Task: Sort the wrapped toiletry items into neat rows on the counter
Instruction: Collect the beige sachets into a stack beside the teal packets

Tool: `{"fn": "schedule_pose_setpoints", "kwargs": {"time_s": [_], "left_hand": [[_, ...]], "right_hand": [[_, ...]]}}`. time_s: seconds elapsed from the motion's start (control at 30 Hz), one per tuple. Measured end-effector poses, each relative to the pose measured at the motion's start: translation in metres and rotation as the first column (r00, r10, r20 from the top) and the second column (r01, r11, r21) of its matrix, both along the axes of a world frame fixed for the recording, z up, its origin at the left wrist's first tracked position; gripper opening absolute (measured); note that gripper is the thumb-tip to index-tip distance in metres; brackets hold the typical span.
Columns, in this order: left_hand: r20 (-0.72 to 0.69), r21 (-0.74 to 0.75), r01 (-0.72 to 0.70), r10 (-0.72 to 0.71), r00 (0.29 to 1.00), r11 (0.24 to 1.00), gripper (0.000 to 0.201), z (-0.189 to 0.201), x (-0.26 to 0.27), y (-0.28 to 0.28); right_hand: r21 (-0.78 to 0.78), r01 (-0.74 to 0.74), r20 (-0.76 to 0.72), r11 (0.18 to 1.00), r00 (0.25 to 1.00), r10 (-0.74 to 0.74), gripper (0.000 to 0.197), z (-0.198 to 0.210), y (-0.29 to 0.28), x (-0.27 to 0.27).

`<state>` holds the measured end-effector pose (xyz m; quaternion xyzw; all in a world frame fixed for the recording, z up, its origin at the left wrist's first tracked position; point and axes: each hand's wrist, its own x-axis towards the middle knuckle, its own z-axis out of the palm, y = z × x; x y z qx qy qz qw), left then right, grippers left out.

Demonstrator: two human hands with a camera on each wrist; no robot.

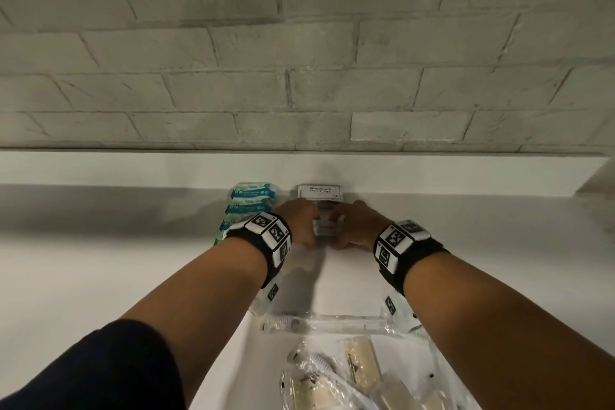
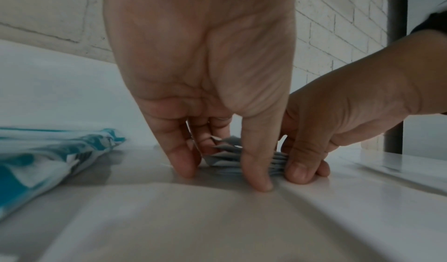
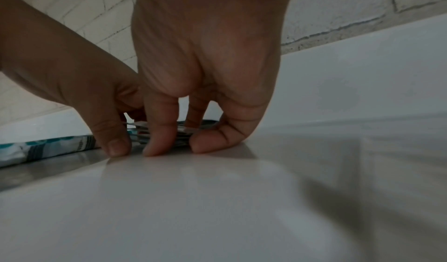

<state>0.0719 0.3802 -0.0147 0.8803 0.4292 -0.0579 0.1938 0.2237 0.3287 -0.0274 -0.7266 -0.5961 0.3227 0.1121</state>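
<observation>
Left hand (image 1: 301, 221) and right hand (image 1: 354, 225) pinching small stack of shampoo sachets (image 1: 327, 226) from either side, fingertips on white counter (image 1: 100, 276), stack beside teal packet row (image 1: 239, 210), near back wall.

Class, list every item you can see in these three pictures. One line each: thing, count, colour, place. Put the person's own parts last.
Teal packets: at least four, teal and white, in a row at the back of the counter, left of the sachets.
Shampoo sachets: a small stack, count unclear, white, at the back, between both hands.
Clear-wrapped items: several, clear and cream, loose pile at the near edge.
Counter: one, white.
Brick wall: one, pale grey, behind.
Left hand: grips the sachets' left side.
Right hand: grips their right side.
Wrist bands: two, black and white.
</observation>
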Motion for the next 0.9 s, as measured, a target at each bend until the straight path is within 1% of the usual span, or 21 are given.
{"fn": "schedule_pose_setpoints", "kwargs": {"time_s": [0.07, 0.1, 0.17, 0.2, 0.23, 0.27, 0.3, 0.33, 0.37, 0.4, 0.43, 0.47, 0.53, 0.57, 0.6, 0.63, 0.67, 0.7, 0.77, 0.83, 0.9], "left_hand": [[-0.006, 0.012, -0.009, 0.010, 1.000, 1.000, 0.040, 0.000, 0.000, 0.000], [-0.017, 0.029, -0.018, 0.019, 1.000, 0.999, 0.046, 0.001, 0.000, -0.001], [-0.058, 0.080, -0.038, 0.043, 0.997, 0.996, 0.067, 0.005, -0.003, -0.008], [-0.064, 0.110, -0.057, 0.064, 0.996, 0.992, 0.078, 0.009, -0.005, -0.011], [-0.046, 0.126, -0.095, 0.102, 0.994, 0.987, 0.084, 0.013, -0.009, -0.017], [-0.005, 0.126, -0.143, 0.145, 0.989, 0.982, 0.083, 0.019, -0.012, -0.021], [0.047, 0.125, -0.182, 0.177, 0.983, 0.975, 0.074, 0.023, -0.016, -0.029], [0.098, 0.142, -0.189, 0.176, 0.980, 0.972, 0.060, 0.029, -0.018, -0.037], [0.134, 0.162, -0.153, 0.131, 0.982, 0.975, 0.043, 0.033, -0.021, -0.048], [0.156, 0.190, -0.072, 0.042, 0.987, 0.979, 0.027, 0.039, -0.022, -0.065], [0.148, 0.212, 0.040, -0.073, 0.986, 0.976, 0.015, 0.043, -0.022, -0.082], [0.129, 0.196, 0.172, -0.199, 0.971, 0.965, 0.009, 0.045, -0.023, -0.103], [0.057, 0.096, 0.390, -0.396, 0.916, 0.916, 0.017, 0.042, -0.022, -0.141], [0.010, 0.037, 0.471, -0.472, 0.882, 0.881, 0.020, 0.038, -0.023, -0.159], [-0.048, 0.023, 0.535, -0.533, 0.845, 0.845, 0.024, 0.032, -0.022, -0.171], [-0.114, 0.056, 0.593, -0.585, 0.803, 0.803, 0.029, 0.026, -0.022, -0.183], [-0.167, 0.102, 0.618, -0.599, 0.783, 0.779, 0.035, 0.020, -0.021, -0.188], [-0.201, 0.128, 0.604, -0.576, 0.793, 0.787, 0.039, 0.018, -0.021, -0.195], [-0.243, 0.139, 0.531, -0.491, 0.836, 0.836, 0.042, 0.018, -0.021, -0.203], [-0.266, 0.153, 0.488, -0.439, 0.858, 0.860, 0.045, 0.019, -0.019, -0.211], [-0.241, 0.170, 0.432, -0.387, 0.890, 0.886, 0.045, 0.018, -0.017, -0.219]], "right_hand": [[-0.028, 0.003, 0.011, 1.000, 1.000, -0.002, 0.069, 0.001, 0.000, 0.002], [-0.047, 0.003, -0.007, 0.999, 1.000, -0.004, 0.074, 0.004, 0.000, 0.004], [-0.118, 0.015, -0.095, 0.993, 0.995, -0.026, 0.080, 0.014, -0.002, 0.011], [-0.155, 0.027, -0.117, 0.987, 0.992, -0.045, 0.082, 0.021, -0.003, 0.016], [-0.189, 0.034, -0.099, 0.981, 0.994, -0.053, 0.085, 0.028, -0.008, 0.020], [-0.208, 0.031, -0.057, 0.978, 0.997, -0.043, 0.089, 0.039, -0.014, 0.025], [-0.211, 0.018, 0.027, 0.977, 1.000, -0.013, 0.088, 0.048, -0.024, 0.028], [-0.197, -0.026, 0.127, 0.980, 0.991, 0.052, 0.081, 0.059, -0.034, 0.032], [-0.187, -0.090, 0.226, 0.978, 0.965, 0.132, 0.069, 0.069, -0.047, 0.036], [-0.170, -0.151, 0.293, 0.974, 0.936, 0.196, 0.057, 0.077, -0.064, 0.036], [-0.153, -0.210, 0.324, 0.966, 0.912, 0.250, 0.045, 0.082, -0.079, 0.035], [-0.136, -0.241, 0.316, 0.961, 0.909, 0.273, 0.034, 0.084, -0.098, 0.034], [-0.114, -0.240, 0.266, 0.964, 0.927, 0.263, 0.011, 0.081, -0.136, 0.028], [-0.135, -0.237, 0.273, 0.962, 0.925, 0.266, 0.007, 0.078, -0.158, 0.023], [-0.180, -0.234, 0.290, 0.956, 0.916, 0.278, 0.013, 0.073, -0.177, 0.018], [-0.245, -0.225, 0.310, 0.943, 0.903, 0.296, 0.022, 0.067, -0.199, 0.012], [-0.297, -0.224, 0.330, 0.928, 0.888, 0.320, 0.032, 0.060, -0.214, 0.007], [-0.326, -0.218, 0.365, 0.920, 0.869, 0.335, 0.044, 0.052, -0.229, 0.003], [-0.282, -0.168, 0.422, 0.945, 0.863, 0.279, 0.063, 0.041, -0.246, -0.004], [-0.217, -0.109, 0.446, 0.970, 0.873, 0.198, 0.071, 0.036, -0.249, -0.009], [-0.224, -0.071, 0.474, 0.972, 0.863, 0.173, 0.074, 0.036, -0.249, -0.013]]}}
